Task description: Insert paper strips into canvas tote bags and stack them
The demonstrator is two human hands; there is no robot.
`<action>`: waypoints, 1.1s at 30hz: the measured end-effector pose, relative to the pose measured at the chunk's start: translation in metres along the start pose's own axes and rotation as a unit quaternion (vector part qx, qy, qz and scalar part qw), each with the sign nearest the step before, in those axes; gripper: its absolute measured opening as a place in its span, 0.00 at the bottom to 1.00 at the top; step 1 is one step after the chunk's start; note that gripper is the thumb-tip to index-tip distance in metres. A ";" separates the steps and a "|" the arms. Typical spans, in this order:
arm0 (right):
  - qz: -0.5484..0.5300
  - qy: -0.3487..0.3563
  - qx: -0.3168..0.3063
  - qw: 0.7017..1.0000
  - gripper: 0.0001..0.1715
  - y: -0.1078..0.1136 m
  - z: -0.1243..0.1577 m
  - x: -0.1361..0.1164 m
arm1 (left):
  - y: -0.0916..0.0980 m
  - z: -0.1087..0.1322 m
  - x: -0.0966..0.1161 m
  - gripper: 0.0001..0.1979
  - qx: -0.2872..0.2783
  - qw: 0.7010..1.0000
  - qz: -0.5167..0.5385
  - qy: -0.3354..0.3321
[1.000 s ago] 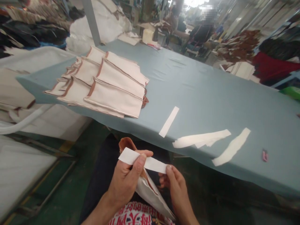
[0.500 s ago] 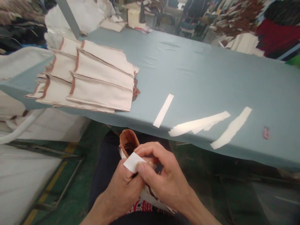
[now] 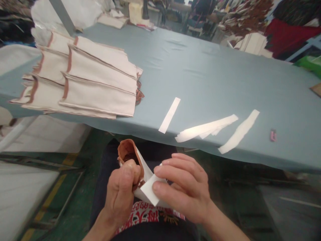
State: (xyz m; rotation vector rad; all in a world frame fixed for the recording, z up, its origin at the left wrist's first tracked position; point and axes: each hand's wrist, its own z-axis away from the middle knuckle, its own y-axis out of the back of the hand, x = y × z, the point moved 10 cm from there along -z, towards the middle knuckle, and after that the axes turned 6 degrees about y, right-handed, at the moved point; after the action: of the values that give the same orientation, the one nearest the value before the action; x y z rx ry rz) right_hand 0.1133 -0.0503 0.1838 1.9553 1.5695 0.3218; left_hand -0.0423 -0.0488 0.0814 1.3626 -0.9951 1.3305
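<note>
Seen from a head-worn camera, a person works with two bare hands over their lap, at the near edge of a blue-grey table (image 3: 213,80); the left hand (image 3: 121,187) is curled into a near-fist on the brown edge of a cream-and-brown fabric piece (image 3: 145,162), its fingertips tucked out of sight; the piece lies slanted across the lap, its rounded brown mouth gaping beyond that hand.

The right hand (image 3: 185,182) has thumb and forefinger pinched together on a white strip (image 3: 150,190), the other fingers loosely bent; the strip's free end points towards the left hand and overlaps the piece, though whether it is fixed there cannot be told.

The step in hand appears to be lining the strip up with the piece; the next move seems to call for a firm left grip on the edge and a light right pinch, so that the strip stays straight.

On the table, a layered stack of cream panels (image 3: 100,95) with brown edging lies at left; a single strip (image 3: 170,115), a fanned bunch of strips (image 3: 205,129) and a wavy strip (image 3: 239,132) lie along the near side; a small pink object (image 3: 273,135) sits farther right.
</note>
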 end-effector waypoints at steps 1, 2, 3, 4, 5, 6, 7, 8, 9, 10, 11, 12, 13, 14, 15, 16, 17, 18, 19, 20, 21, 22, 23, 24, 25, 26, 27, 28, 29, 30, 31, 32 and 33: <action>0.003 0.005 0.001 1.000 0.10 0.000 0.001 -0.001 | -0.001 0.000 -0.002 0.34 -0.007 1.000 0.006 0.002; 0.004 0.007 0.002 1.000 0.10 0.000 0.002 -0.001 | -0.003 -0.001 -0.003 0.35 -0.017 1.000 0.009 0.005; 0.006 0.010 0.004 1.000 0.10 -0.001 0.003 -0.001 | -0.004 0.000 -0.004 0.37 -0.025 1.000 0.011 0.007; 0.008 0.013 0.008 1.000 0.11 -0.001 0.003 -0.002 | -0.004 0.001 -0.005 0.38 -0.035 0.999 0.011 0.008; 0.008 0.016 0.008 1.000 0.11 -0.002 0.003 -0.002 | -0.003 0.003 -0.006 0.38 -0.042 0.999 0.012 0.012; 0.006 0.017 0.001 1.000 0.11 -0.004 0.002 -0.002 | -0.002 0.006 -0.007 0.38 -0.043 0.999 0.011 0.018; 0.001 0.018 -0.009 1.000 0.10 -0.006 0.002 -0.001 | 0.001 0.008 -0.008 0.37 -0.037 0.999 0.008 0.026; -0.005 0.019 -0.022 1.000 0.10 -0.009 0.001 -0.001 | 0.004 0.011 -0.009 0.35 -0.028 0.999 0.004 0.037; -0.013 0.020 -0.036 0.999 0.10 -0.011 0.000 0.000 | 0.007 0.014 -0.010 0.34 -0.017 0.999 0.001 0.048; -0.021 0.019 -0.047 0.999 0.10 -0.013 0.000 0.001 | 0.010 0.017 -0.010 0.32 -0.007 0.998 -0.002 0.059; -0.030 0.020 -0.052 0.998 0.10 -0.013 0.000 0.002 | 0.012 0.020 -0.011 0.31 0.002 0.998 -0.005 0.067; -0.040 0.018 -0.051 0.998 0.09 -0.014 0.000 0.002 | 0.013 0.022 -0.010 0.30 0.009 0.997 -0.010 0.072; -0.054 0.014 -0.048 0.997 0.09 -0.014 0.000 0.004 | 0.014 0.024 -0.010 0.28 0.017 0.997 -0.017 0.073; -0.070 0.007 -0.044 0.997 0.08 -0.016 0.000 0.005 | 0.017 0.025 -0.009 0.27 0.028 0.997 -0.031 0.068; -0.092 -0.004 -0.037 0.995 0.08 -0.017 0.001 0.007 | 0.021 0.026 -0.008 0.25 0.042 0.996 -0.051 0.058; -0.119 -0.022 -0.027 0.992 0.08 -0.020 0.001 0.009 | 0.026 0.027 -0.007 0.23 0.057 0.995 -0.073 0.046; -0.150 -0.049 -0.018 0.987 0.09 -0.023 0.002 0.013 | 0.030 0.027 -0.006 0.22 0.067 0.993 -0.090 0.030; -0.181 -0.088 -0.011 0.979 0.09 -0.027 0.004 0.018 | 0.032 0.026 -0.004 0.22 0.064 0.993 -0.098 0.012; -0.212 -0.137 -0.011 0.968 0.08 -0.033 0.006 0.024 | 0.033 0.025 -0.002 0.22 0.053 0.994 -0.100 -0.007; -0.240 -0.192 -0.018 0.951 0.08 -0.041 0.011 0.030 | 0.031 0.023 0.001 0.21 0.033 0.994 -0.102 -0.022; -0.264 -0.247 -0.033 0.932 0.08 -0.049 0.016 0.036 | 0.028 0.021 0.004 0.19 0.009 0.994 -0.105 -0.031; -0.282 -0.296 -0.052 0.911 0.08 -0.057 0.022 0.040 | 0.024 0.018 0.008 0.16 -0.010 0.993 -0.114 -0.035; -0.296 -0.336 -0.072 0.891 0.09 -0.063 0.028 0.042 | 0.021 0.015 0.011 0.13 -0.024 0.991 -0.129 -0.028; -0.307 -0.366 -0.088 0.874 0.08 -0.068 0.032 0.043 | 0.018 0.011 0.015 0.09 -0.029 0.989 -0.142 -0.020; -0.313 -0.389 -0.100 0.861 0.07 -0.070 0.036 0.044 | 0.016 0.008 0.019 0.07 -0.031 0.988 -0.149 -0.014; -0.314 -0.407 -0.106 0.851 0.06 -0.071 0.039 0.045 | 0.013 0.005 0.023 0.08 -0.035 0.988 -0.151 -0.010; -0.315 -0.421 -0.112 0.843 0.05 -0.072 0.041 0.046 | 0.011 0.003 0.026 0.10 -0.037 0.988 -0.150 -0.007; -0.318 -0.434 -0.117 0.835 0.05 -0.073 0.042 0.047 | 0.009 0.002 0.028 0.11 -0.039 0.988 -0.146 -0.004; -0.324 -0.445 -0.123 0.826 0.06 -0.074 0.043 0.047 | 0.007 0.001 0.028 0.13 -0.041 0.989 -0.141 0.002; -0.333 -0.456 -0.129 0.815 0.06 -0.076 0.045 0.048 | 0.007 0.001 0.026 0.14 -0.042 0.990 -0.135 0.012; -0.345 -0.469 -0.134 0.802 0.07 -0.078 0.046 0.048 | 0.007 0.003 0.023 0.14 -0.043 0.991 -0.126 0.026; -0.359 -0.485 -0.138 0.785 0.07 -0.081 0.048 0.048 | 0.007 0.004 0.018 0.14 -0.042 0.992 -0.115 0.043; -0.377 -0.501 -0.139 0.766 0.08 -0.083 0.050 0.047 | 0.009 0.007 0.013 0.14 -0.036 0.992 -0.101 0.063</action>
State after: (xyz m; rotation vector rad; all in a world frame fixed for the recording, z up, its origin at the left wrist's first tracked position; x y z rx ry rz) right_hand 0.0863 -0.0110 0.0866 0.8116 1.2656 -0.6928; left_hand -0.0485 -0.0564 0.0958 1.2713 -0.7908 1.2018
